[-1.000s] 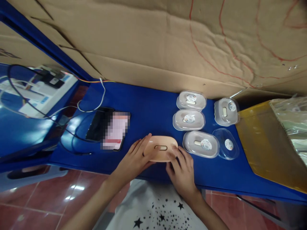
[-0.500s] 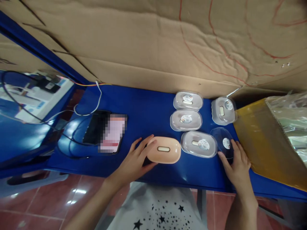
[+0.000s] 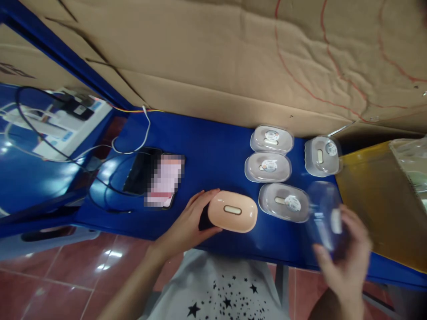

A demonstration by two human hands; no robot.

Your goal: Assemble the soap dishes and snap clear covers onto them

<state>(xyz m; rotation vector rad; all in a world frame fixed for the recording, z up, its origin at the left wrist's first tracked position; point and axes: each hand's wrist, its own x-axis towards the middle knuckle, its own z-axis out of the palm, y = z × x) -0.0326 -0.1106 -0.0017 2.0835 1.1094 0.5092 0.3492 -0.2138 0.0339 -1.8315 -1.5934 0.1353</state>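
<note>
Clear cover: tilted and blurred (image 3: 323,211), to the right of the peach box (image 3: 232,225); half a second ago it lay flat on the blue table (image 3: 207,146) with the right hand (image 3: 348,258) at its rim.
Right hand: partly curled, thumb and fingers at opposite edges of the clear cover, gripping it; blurred.
Left hand (image 3: 191,221): thumb and fingers parted in a wide C, clasping the left end of the peach box; dark gap visible beside the palm.
Peach box: one, rounded oblong, on the table before the person; pale oblong inset on top.
Stickers: round, white, one per covered box, barcodes on some; wording too small to read. White sticker on the clear cover smeared.
Covered boxes: four, pale, under transparent covers; one just right of the peach box (image 3: 282,204), two beyond it to the right (image 3: 267,168) (image 3: 271,138), one farther right (image 3: 323,155).
Carton (image 3: 370,195): brown, well right of the peach box; clear plastic (image 3: 413,162) at its opening.
Phone (image 3: 165,180): left of the peach box; screen pixelated.
</note>
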